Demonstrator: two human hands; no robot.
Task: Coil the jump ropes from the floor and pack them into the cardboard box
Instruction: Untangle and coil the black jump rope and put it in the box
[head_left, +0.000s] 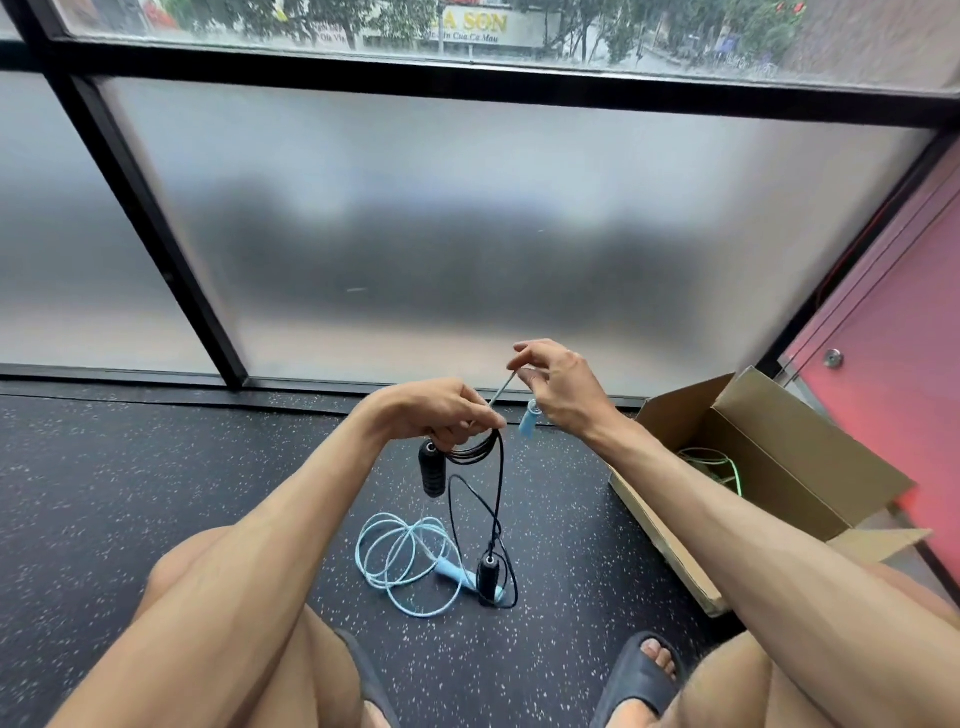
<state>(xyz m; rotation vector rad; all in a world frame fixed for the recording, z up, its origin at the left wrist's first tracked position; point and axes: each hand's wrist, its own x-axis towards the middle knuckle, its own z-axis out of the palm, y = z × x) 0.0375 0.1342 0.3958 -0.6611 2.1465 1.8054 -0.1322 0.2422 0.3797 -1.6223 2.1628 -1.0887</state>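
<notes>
My left hand (441, 410) grips a coiled bunch of the black jump rope (480, 449). One black handle (432, 470) hangs under that hand. The other black handle (488, 577) is down at the floor on a long hanging loop. My right hand (558, 389) pinches a thin pale strand (501, 389) that runs to my left hand, and a light blue handle (529, 421) dangles beneath it. Most of the light blue jump rope (400, 556) lies in loose loops on the floor between my knees. The open cardboard box (779, 467) stands to the right, with a green rope (719, 467) inside.
Dark speckled rubber floor (156, 467) lies all around. A frosted glass wall with black frames (156, 234) stands close ahead. A pink wall (893, 374) rises behind the box. My knees and a sandalled foot (644, 675) fill the bottom of the view.
</notes>
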